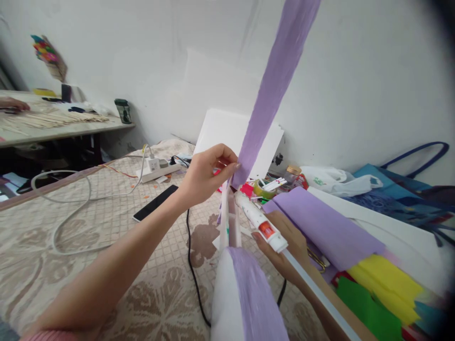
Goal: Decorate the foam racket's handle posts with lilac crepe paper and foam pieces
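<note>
My left hand [208, 173] pinches the lower end of a long purple crepe paper strip [273, 80] that rises up out of the frame. Its fingers press the strip against a white foam piece [227, 284] partly wrapped in purple paper, close to the camera. My right hand [284, 244] lies lower on the right, closed around a white glue tube [259, 220] with a red label. The tube's tip points at the spot where the strip meets the foam.
A roll of purple crepe paper [325, 225], yellow [389, 284] and green sheets [368, 310] lie at right. White foam boards [227, 132] lean on the wall. A phone [155, 202], power strip [158, 169], cables and tape roll [263, 189] lie on the patterned cloth. Another person's hand [12, 104] rests on the far-left table.
</note>
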A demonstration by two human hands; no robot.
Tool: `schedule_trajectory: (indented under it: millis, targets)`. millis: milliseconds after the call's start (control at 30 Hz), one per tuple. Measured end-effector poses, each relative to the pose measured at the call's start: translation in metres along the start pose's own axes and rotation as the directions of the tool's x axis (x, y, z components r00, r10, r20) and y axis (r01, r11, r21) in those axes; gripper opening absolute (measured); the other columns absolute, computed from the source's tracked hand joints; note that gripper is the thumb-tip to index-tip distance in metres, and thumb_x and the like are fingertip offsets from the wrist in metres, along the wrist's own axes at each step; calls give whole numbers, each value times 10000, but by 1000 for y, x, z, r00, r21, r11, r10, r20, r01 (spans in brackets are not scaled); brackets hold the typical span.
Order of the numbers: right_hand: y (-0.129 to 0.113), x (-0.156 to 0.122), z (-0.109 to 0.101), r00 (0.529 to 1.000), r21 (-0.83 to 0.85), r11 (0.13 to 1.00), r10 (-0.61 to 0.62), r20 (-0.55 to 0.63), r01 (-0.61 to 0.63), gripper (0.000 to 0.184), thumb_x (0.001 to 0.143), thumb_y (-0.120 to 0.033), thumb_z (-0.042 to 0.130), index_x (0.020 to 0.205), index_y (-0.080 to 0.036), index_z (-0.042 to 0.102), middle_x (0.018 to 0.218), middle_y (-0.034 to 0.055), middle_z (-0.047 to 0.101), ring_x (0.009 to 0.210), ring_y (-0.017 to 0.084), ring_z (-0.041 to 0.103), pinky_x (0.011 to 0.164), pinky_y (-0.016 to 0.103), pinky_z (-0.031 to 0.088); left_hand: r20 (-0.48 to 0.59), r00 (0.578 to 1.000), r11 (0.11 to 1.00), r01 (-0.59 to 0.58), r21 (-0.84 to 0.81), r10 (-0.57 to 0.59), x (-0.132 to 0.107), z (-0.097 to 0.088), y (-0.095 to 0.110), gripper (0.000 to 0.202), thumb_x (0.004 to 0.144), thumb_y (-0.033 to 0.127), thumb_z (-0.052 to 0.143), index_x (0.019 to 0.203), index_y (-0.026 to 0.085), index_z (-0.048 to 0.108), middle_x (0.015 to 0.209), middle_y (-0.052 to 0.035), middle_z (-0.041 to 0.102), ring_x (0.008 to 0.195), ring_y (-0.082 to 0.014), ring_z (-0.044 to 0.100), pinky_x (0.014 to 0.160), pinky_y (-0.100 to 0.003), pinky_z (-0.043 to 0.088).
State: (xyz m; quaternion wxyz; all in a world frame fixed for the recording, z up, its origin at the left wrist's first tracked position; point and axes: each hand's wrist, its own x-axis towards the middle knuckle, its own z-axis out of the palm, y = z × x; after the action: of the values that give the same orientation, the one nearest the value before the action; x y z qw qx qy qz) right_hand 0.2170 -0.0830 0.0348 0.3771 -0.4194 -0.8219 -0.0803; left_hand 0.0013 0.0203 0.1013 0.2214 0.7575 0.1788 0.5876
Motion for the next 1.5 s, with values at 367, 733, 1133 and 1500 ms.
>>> schedule_trajectory:
  millis: [367,733,1133,1500]
  targets:
    - [-5,2,-1,999,-102,995,12,-37,-15,90,953,-283,522,895,-216,539,799,42,617,765,191,628,631,279,477,2,1000,1000,-3,13,3,0,-1,2,57,851,144,626,812,161,588,770,-8,634,705,-103,607,695,-235,549]
    - [-1,4,3,997,-143,990,-21,-81,9,106,960,-292,499,893,-218,536,791,45,625,735,186,623,619,280,490,-2,1000,999,-17,-34,17,-1,1,-5,63,862,180,642,828,170,591,785,-13,623,724,-113,600,693,-244,535]
    - [5,1,10,987,-183,983,-53,-151,25,141,959,-355,485,875,-246,516,734,34,608,760,210,647,608,283,487,-2,1000,1000,-20,-12,20,-1,1,-3,68,859,186,639,819,173,585,781,-13,629,721,-117,606,706,-257,546]
    - [-6,1,4,995,-145,986,71,-68,-81,167,958,-360,503,837,-246,489,751,25,593,681,191,632,586,283,482,-2,1000,1000,-3,-5,3,-1,1,-4,88,863,229,643,822,179,585,796,-26,642,746,-132,627,708,-261,560]
